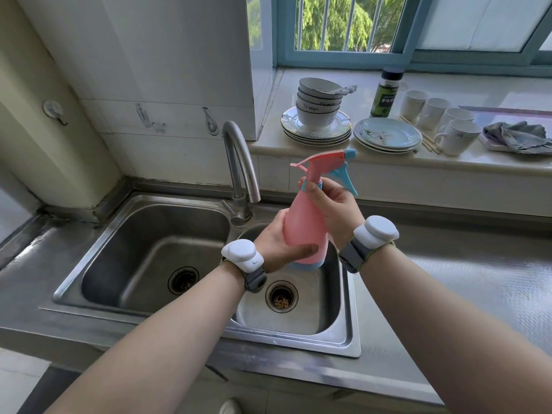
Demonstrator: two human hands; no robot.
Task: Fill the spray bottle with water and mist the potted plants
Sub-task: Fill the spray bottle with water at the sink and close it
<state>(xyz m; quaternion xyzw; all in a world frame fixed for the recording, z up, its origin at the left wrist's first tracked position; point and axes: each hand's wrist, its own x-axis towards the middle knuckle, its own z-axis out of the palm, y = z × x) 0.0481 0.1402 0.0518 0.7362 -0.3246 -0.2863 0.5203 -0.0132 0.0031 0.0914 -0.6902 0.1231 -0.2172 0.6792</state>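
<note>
A pink spray bottle point(301, 228) with a pink and blue trigger head point(328, 162) is held upright above the right sink basin point(301, 312). My left hand point(277, 243) grips the lower body of the bottle, thumb across its front. My right hand point(334, 204) grips the blue collar at the neck, just under the trigger head. The steel faucet point(239, 162) curves up to the left of the bottle, its spout ending beside the bottle's neck. No water runs from it. No potted plants are in view.
A larger left basin point(155, 252) adjoins the right one. On the window ledge point(388, 162) stand stacked bowls on plates point(316, 115), another plate stack point(388, 135), a green jar point(385, 91), several white mugs point(454, 135) and a grey cloth point(519, 135). Steel countertop point(463, 279) extends right.
</note>
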